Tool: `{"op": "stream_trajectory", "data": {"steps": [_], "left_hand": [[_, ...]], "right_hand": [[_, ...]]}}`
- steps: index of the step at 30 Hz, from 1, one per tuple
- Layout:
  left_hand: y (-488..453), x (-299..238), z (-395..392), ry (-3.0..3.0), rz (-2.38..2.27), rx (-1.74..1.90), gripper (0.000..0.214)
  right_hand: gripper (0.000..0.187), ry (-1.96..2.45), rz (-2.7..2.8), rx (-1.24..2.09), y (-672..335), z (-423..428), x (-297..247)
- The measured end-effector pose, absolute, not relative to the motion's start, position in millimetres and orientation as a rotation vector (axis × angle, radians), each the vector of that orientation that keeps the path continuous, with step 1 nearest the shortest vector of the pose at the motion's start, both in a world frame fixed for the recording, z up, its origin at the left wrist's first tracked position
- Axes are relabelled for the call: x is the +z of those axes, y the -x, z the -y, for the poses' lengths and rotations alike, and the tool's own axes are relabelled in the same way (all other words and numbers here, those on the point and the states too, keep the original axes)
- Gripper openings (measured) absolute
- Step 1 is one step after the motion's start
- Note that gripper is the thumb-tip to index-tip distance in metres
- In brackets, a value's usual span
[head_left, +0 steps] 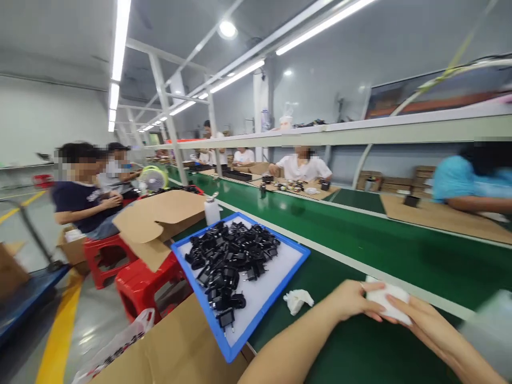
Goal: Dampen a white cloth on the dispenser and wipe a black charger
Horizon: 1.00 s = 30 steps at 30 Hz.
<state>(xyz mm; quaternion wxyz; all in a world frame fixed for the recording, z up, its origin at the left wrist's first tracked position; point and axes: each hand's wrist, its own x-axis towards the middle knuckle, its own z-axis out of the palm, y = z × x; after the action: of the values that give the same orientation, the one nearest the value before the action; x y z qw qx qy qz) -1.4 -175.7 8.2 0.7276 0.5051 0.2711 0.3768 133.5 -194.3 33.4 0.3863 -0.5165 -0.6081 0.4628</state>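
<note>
Both my hands meet at the lower right over the green bench (360,245). My left hand (352,301) and my right hand (420,317) are closed together around a small white object (390,298), perhaps a cloth or a plug; I cannot make out which. A crumpled white wipe (298,300) lies on the green surface just left of my left hand. Further left sits a blue-rimmed white tray (280,277) holding a heap of black plug adapters (230,256).
A white bottle (212,209) and open cardboard boxes (160,218) stand behind the tray. Red stools (140,282) and seated people are on the left. Other workers sit across the belt at cardboard mats (440,216). A translucent container (488,330) is at the right edge.
</note>
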Motion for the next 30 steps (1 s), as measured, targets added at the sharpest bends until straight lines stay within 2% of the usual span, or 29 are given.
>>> {"op": "stream_trajectory", "data": {"steps": [3, 7, 11, 14, 17, 19, 26, 30], "left_hand": [[1, 21, 185, -1.041, -0.447, 0.860, 0.058], [1, 28, 192, -0.987, -0.335, 0.881, 0.049], [3, 22, 185, -0.935, -0.400, 0.951, 0.039], [3, 11, 174, -0.871, -0.520, 0.937, 0.041], [2, 1, 167, -0.832, -0.624, 0.908, 0.043], [1, -3, 166, -0.832, -0.663, 0.897, 0.043], [-3, -8, 165, -0.886, -0.702, 0.834, 0.033], [-5, -11, 166, -0.912, -0.717, 0.803, 0.030]], "right_hand": [[0.034, 1.292, 1.539, 1.257, -138, 199, 52], [0.030, 1.356, 1.538, 1.119, -154, 212, 85], [0.028, 1.304, 1.291, 1.005, -196, 232, 117], [0.020, 1.374, 1.034, 0.600, -228, 240, 128], [0.019, 1.743, 0.938, 0.075, -242, 233, 126], [0.022, 1.978, 1.035, -0.115, -242, 225, 120], [0.029, 2.045, 1.461, -0.123, -228, 220, 109], [0.033, 2.129, 1.509, -0.215, -227, 218, 105]]}}
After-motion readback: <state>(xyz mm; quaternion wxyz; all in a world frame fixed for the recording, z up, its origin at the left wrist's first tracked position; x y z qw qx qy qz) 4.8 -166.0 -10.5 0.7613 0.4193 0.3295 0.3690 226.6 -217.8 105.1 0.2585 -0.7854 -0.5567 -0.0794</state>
